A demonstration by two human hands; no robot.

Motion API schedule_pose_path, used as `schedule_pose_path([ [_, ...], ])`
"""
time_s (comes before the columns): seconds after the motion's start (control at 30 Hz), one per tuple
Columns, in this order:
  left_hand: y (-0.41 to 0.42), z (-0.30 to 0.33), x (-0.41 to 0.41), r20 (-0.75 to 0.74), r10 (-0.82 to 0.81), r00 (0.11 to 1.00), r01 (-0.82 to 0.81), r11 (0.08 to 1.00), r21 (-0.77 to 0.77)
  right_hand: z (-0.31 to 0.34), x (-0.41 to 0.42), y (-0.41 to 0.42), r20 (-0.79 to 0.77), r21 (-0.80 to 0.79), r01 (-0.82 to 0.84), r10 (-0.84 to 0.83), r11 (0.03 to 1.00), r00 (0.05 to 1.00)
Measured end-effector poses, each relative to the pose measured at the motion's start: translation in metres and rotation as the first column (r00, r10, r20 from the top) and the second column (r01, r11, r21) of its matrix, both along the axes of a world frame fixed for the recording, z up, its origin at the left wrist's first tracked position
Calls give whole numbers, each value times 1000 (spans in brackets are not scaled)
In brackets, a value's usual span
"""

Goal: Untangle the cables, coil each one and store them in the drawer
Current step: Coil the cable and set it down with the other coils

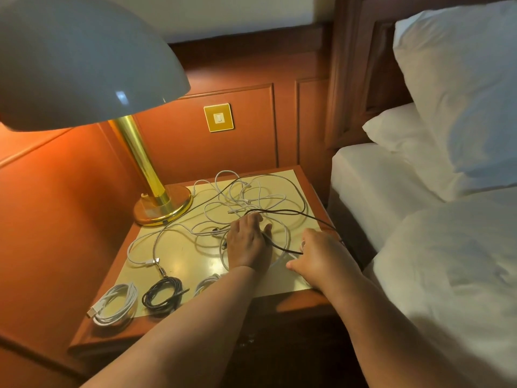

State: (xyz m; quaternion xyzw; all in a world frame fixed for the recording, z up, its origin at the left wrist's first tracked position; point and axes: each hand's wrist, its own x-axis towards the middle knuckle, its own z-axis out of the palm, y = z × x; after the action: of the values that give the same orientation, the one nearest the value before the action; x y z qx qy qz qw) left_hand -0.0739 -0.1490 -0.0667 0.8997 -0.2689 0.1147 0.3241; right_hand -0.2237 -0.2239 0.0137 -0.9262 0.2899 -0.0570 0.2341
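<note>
1. The wooden nightstand with a cream top (pixel 179 264) carries a loose tangle of white and black cables (pixel 246 197) right of the brass lamp base (pixel 163 205).
2. In front of that base lie a coiled white cable (pixel 116 303) and a coiled black cable (pixel 162 295).
3. The left hand (pixel 247 242) pinches a black cable (pixel 282 249) in the tangle; the right hand (pixel 321 254) grips it further along.

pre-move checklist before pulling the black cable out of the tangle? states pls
1. Left hand on the black cable: ok, thumb and fingers pinch it.
2. Right hand grip: cannot tell, fingers hidden behind its back.
3. Black cable free of the white cables: not ok, they cross in several places.
4. Cable on the nightstand: not ok, it runs off the right edge.
5. Finished coils out of the way: ok, white coil and black coil lie at the front left.
6. Lamp base clear: not ok, loose cable lies beside it.
</note>
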Motion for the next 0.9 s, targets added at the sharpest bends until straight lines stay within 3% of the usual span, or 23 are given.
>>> schedule_pose_path([
  [0.13, -1, 1, -1, 21, -4, 1000, 2, 998, 68, -7, -1, 5, -117, -146, -84, 67, 986, 991],
  [0.2, 0, 0, 1, 11, 14, 1000, -15, 997, 78, -5, -1, 6, -31, -159, -75, 71, 984, 997],
  [0.3, 0, -3, 2, 22, 14, 1000, -16, 996, 85, 2, -1, 0, 246, -104, -18, 43, 994, 968],
  [0.4, 0, -3, 3, 7, 24, 1000, -24, 998, 63, 9, 1, -12, 482, 30, -21, 4, 999, 876],
  [0.53, -1, -3, 4, -18, 34, 999, -33, 999, 37, 13, 1, -22, 577, 247, -77, -83, 966, 813],
  [0.7, 0, -1, 5, -28, -1, 1000, 2, 1000, 27, 16, 2, -19, 573, 643, -226, -264, 732, 776],
  [0.8, 3, 1, 2, -7, -86, 996, 86, 996, 0, 21, 5, -19, 507, 745, -149, -406, 651, 760],
  [0.9, 2, 3, 4, -87, -137, 987, 131, 989, -73, 21, 7, -22, 476, 791, -99, -507, 603, 718],
])
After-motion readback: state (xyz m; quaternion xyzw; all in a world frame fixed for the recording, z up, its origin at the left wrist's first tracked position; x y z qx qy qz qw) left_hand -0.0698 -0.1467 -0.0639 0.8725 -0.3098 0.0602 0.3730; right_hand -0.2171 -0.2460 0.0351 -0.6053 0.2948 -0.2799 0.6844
